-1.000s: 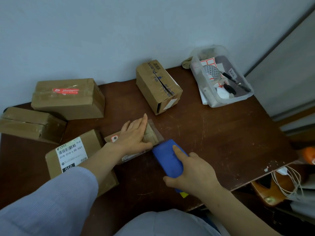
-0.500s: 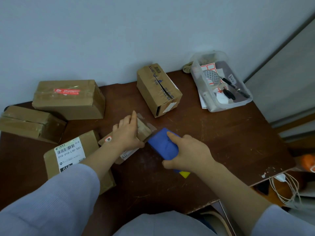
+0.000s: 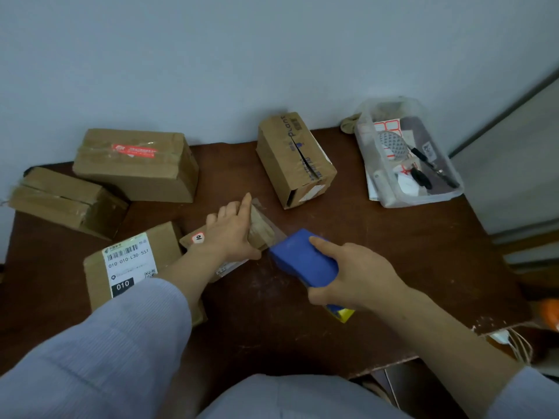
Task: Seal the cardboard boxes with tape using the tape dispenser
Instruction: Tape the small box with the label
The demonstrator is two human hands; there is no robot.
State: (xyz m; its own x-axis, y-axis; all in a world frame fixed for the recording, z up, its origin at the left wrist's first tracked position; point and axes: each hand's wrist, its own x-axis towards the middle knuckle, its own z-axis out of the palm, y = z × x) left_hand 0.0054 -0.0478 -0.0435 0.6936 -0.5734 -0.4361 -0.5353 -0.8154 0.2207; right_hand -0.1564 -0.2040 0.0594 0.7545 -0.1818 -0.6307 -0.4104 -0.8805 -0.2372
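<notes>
Tape dispenser (image 3: 304,261), blue, mid-table (image 3: 393,252), just beside small box (image 3: 260,229) at its 4 o'clock | right hand (image 3: 360,276) curled round dispenser | left hand (image 3: 233,232) flat, fingers straight, pressing box top

Small parcel-packing corner, likely home or back office. Worn dark wooden table (image 3: 393,252) pushed against plain pale wall (image 3: 211,55). Taped cardboard boxes (image 3: 136,164) scattered across left and centre of frame, one bearing printed shipping label (image 3: 128,261) with barcode. Clear plastic bin (image 3: 423,198) at upper right holds red-bordered sticker sheets (image 3: 388,127), pens (image 3: 421,178). Loose cables (image 3: 520,346) at lower right edge.
</notes>
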